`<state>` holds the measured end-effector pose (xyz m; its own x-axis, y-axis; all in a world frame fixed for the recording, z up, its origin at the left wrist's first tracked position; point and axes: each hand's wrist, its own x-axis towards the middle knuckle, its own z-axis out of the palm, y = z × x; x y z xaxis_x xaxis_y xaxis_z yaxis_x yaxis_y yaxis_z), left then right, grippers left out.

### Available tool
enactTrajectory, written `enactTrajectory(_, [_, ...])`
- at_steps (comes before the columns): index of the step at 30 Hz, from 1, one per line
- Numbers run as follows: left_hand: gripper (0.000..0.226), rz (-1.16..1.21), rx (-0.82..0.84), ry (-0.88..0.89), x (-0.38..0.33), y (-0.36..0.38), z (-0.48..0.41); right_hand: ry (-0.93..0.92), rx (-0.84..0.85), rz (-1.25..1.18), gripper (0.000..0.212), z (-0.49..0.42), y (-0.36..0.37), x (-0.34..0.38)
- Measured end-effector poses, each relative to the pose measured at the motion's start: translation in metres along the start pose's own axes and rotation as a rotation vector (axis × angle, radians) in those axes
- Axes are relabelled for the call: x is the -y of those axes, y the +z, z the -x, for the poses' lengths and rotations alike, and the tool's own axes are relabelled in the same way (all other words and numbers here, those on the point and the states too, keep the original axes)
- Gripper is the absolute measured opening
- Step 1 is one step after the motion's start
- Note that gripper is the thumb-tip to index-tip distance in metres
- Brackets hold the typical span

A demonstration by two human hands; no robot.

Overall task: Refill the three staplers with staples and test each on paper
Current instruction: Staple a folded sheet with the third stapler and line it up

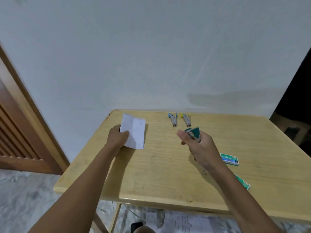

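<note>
green stapler [195,134] in right hand [200,148], paper [134,132] in left hand [117,137]

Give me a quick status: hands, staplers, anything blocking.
Left hand gripping folded paper. Right hand holding green stapler. Blue stapler and yellow stapler lying at table's far edge. Nothing between paper and stapler.

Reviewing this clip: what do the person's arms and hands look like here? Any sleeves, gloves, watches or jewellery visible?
Both forearms are bare from the bottom edge of the frame up to the wrists; no sleeve shows. The left hand and right hand wear no gloves. No watch, bracelet or ring is visible on either, though motion blur and the viewing angle hide some of the fingers.
</note>
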<state>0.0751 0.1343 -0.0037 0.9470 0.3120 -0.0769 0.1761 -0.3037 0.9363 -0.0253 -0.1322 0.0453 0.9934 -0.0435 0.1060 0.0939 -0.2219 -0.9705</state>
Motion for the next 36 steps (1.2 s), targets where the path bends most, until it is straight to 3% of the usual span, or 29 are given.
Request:
enactTrajectory(2, [0.017, 0.124, 0.077, 0.090, -0.010, -0.004, 0.017, 0.013, -0.056, 0.030, 0.041, -0.003, 0.002, -0.005])
enactTrajectory(6, [0.028, 0.355, 0.362, 0.090, -0.033, -0.008, 0.053, 0.123, -0.106, -0.052, 0.031, -0.005, 0.006, -0.009])
enactTrajectory(12, [0.037, 0.450, 0.635, 0.117, -0.053, -0.005, 0.100, 0.094, -0.138, -0.200, 0.015, 0.002, 0.017, -0.001])
enactTrajectory(20, [0.043, 0.551, 0.649, 0.123, -0.057, -0.008, 0.133, -0.140, -0.127, -0.176, 0.005, 0.035, 0.007, 0.012])
enactTrajectory(27, [0.037, 0.595, 0.627, 0.099, -0.063, -0.002, 0.151, -0.304, -0.019, -0.169, 0.014, 0.063, -0.007, 0.022])
enactTrajectory(30, [0.033, 0.559, 0.610, 0.093, -0.064, 0.001, 0.157, -0.350, -0.010, -0.082, 0.008, 0.065, -0.011, 0.020])
enactTrajectory(34, [0.024, 0.513, 0.579, 0.096, -0.066, 0.002, 0.162, -0.497, -0.046, 0.221, 0.038, 0.061, -0.020, 0.013])
enactTrajectory(36, [0.035, 0.498, 0.563, 0.098, -0.066, 0.000, 0.163, -0.575, -0.027, 0.391, 0.043, 0.059, -0.027, 0.007])
